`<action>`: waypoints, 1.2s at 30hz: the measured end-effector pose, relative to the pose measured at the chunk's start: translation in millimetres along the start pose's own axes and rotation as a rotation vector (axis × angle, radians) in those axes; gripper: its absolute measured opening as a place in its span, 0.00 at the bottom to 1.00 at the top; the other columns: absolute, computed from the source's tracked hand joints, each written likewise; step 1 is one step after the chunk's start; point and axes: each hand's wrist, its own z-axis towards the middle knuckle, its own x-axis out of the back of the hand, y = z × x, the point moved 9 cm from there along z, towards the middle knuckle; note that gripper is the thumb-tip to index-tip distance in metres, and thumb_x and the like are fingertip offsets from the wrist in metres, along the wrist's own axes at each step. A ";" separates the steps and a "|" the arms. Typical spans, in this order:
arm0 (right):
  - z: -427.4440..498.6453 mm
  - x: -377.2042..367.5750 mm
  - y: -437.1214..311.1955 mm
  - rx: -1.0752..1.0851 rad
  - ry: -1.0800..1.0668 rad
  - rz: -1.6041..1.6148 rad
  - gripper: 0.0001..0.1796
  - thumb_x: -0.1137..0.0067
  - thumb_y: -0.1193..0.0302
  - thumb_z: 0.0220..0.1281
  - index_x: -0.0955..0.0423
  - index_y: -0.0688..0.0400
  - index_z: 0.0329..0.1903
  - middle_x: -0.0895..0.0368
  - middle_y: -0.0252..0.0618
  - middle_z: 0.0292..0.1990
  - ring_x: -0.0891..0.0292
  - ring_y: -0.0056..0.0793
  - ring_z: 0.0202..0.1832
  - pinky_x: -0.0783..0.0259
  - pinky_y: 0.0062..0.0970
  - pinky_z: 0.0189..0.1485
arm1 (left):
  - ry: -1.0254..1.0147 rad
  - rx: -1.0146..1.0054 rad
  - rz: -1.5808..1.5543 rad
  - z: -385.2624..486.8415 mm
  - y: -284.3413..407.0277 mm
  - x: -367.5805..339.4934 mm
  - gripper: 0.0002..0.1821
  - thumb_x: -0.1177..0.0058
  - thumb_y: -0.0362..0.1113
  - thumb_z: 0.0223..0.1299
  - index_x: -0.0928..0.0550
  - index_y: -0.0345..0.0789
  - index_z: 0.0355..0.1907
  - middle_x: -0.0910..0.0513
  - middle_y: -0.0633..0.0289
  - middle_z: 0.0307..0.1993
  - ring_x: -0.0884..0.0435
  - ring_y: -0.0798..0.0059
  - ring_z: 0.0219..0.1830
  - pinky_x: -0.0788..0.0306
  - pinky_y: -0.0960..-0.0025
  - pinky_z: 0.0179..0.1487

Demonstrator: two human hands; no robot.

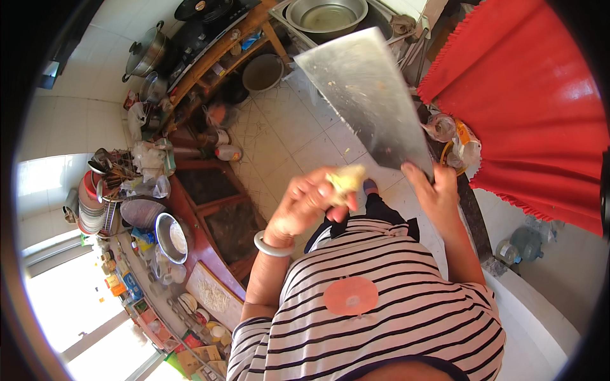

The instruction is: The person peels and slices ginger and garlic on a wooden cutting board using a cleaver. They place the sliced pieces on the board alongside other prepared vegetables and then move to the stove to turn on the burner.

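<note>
A pale yellow piece of food [347, 183], blurred and perhaps a peeled piece of ginger, is pinched in the fingers of my left hand [305, 200]. My right hand [436, 190] grips a broad metal cleaver [364, 95] by its handle, most of which the fingers hide. The blade points up and away from me over the tiled floor, with small pale scraps stuck to its face. Cleaver and yellow piece are apart, the blade being to the right of and beyond my left hand.
Left of me a counter holds a cutting board [198, 281] with pale shreds [213, 295] and a metal bowl [159, 238]. A large metal basin [326, 14] sits at the sink ahead. A grey tub [263, 73] stands on the floor. A red curtain [519, 105] hangs at right.
</note>
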 end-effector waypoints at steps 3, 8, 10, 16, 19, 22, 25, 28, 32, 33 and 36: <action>13.0 1.4 24.4 0.104 0.119 -0.067 0.10 0.40 0.71 0.66 0.23 0.64 0.30 0.31 0.25 0.15 0.41 0.10 0.14 0.45 0.19 0.17 | -0.007 -0.051 -0.136 12.8 -1.3 -2.0 0.27 0.54 0.52 0.72 0.26 0.26 0.54 0.18 0.54 0.37 0.25 0.77 0.28 0.31 0.77 0.33; -2.7 4.6 3.4 -0.075 0.054 0.132 0.11 0.36 0.69 0.64 0.19 0.67 0.36 0.28 0.23 0.19 0.40 0.09 0.22 0.42 0.18 0.22 | 0.122 -0.074 -0.254 11.2 -7.9 27.4 0.27 0.50 0.56 0.69 0.26 0.31 0.52 0.19 0.56 0.37 0.25 0.75 0.31 0.33 0.77 0.32; 0.2 2.0 -21.8 0.031 0.017 0.120 0.11 0.36 0.68 0.64 0.19 0.66 0.36 0.29 0.24 0.18 0.40 0.10 0.20 0.43 0.19 0.21 | 0.151 -0.103 -0.277 12.4 -10.1 33.9 0.27 0.48 0.56 0.67 0.26 0.33 0.53 0.19 0.56 0.40 0.25 0.74 0.33 0.33 0.77 0.32; -2.5 -6.4 -44.1 0.211 -0.035 -0.086 0.12 0.35 0.68 0.63 0.19 0.66 0.34 0.30 0.33 0.16 0.41 0.14 0.19 0.43 0.22 0.20 | 0.118 -0.139 -0.234 20.0 -10.0 29.8 0.29 0.46 0.58 0.64 0.27 0.35 0.55 0.22 0.57 0.46 0.25 0.73 0.41 0.32 0.74 0.38; -1.8 -8.6 -46.7 0.208 -0.021 -0.118 0.11 0.35 0.68 0.62 0.19 0.66 0.34 0.30 0.35 0.17 0.41 0.16 0.18 0.43 0.23 0.20 | 0.116 -0.142 -0.191 20.2 -10.5 28.0 0.29 0.47 0.58 0.65 0.27 0.35 0.56 0.22 0.57 0.46 0.25 0.73 0.45 0.32 0.73 0.42; 4.6 -3.9 -40.9 0.198 0.002 -0.217 0.10 0.35 0.69 0.63 0.19 0.66 0.36 0.28 0.36 0.18 0.39 0.17 0.18 0.42 0.24 0.20 | 0.069 -0.120 -0.155 15.0 -7.4 19.1 0.30 0.48 0.58 0.66 0.27 0.34 0.57 0.21 0.57 0.45 0.26 0.73 0.46 0.33 0.72 0.43; 13.7 2.2 -25.1 0.178 0.074 -0.256 0.10 0.36 0.70 0.63 0.19 0.65 0.37 0.25 0.39 0.20 0.34 0.17 0.18 0.40 0.25 0.20 | -0.012 -0.127 -0.206 15.7 -5.3 9.8 0.31 0.48 0.58 0.65 0.27 0.34 0.57 0.21 0.58 0.43 0.26 0.72 0.46 0.33 0.71 0.44; -4.7 3.3 -38.0 0.311 0.150 -0.262 0.07 0.37 0.72 0.61 0.19 0.63 0.39 0.28 0.40 0.19 0.28 0.24 0.19 0.39 0.30 0.20 | 0.121 -0.165 -0.316 19.6 -6.6 22.6 0.29 0.48 0.58 0.65 0.26 0.36 0.56 0.20 0.61 0.40 0.27 0.70 0.43 0.33 0.68 0.47; -22.0 -7.2 -73.8 0.718 0.148 -0.520 0.20 0.38 0.77 0.37 0.21 0.62 0.40 0.39 0.37 0.17 0.37 0.36 0.17 0.41 0.32 0.20 | 0.437 -0.157 -0.491 1.8 -46.1 63.5 0.25 0.44 0.50 0.65 0.26 0.39 0.59 0.21 0.61 0.51 0.26 0.65 0.54 0.32 0.61 0.59; -26.0 -8.3 -75.7 0.765 0.163 -0.554 0.21 0.39 0.77 0.35 0.21 0.62 0.41 0.39 0.36 0.18 0.38 0.34 0.17 0.41 0.31 0.20 | 0.554 -0.122 -0.508 -9.1 -56.8 76.6 0.25 0.43 0.50 0.65 0.26 0.39 0.59 0.21 0.61 0.52 0.26 0.65 0.54 0.32 0.61 0.58; -39.2 -13.5 -79.3 0.898 0.214 -0.640 0.26 0.41 0.76 0.29 0.20 0.63 0.42 0.39 0.32 0.19 0.39 0.28 0.17 0.42 0.28 0.20 | 0.591 -0.124 -0.547 -37.3 -71.7 92.4 0.25 0.43 0.49 0.64 0.26 0.39 0.59 0.22 0.60 0.52 0.26 0.64 0.55 0.32 0.60 0.58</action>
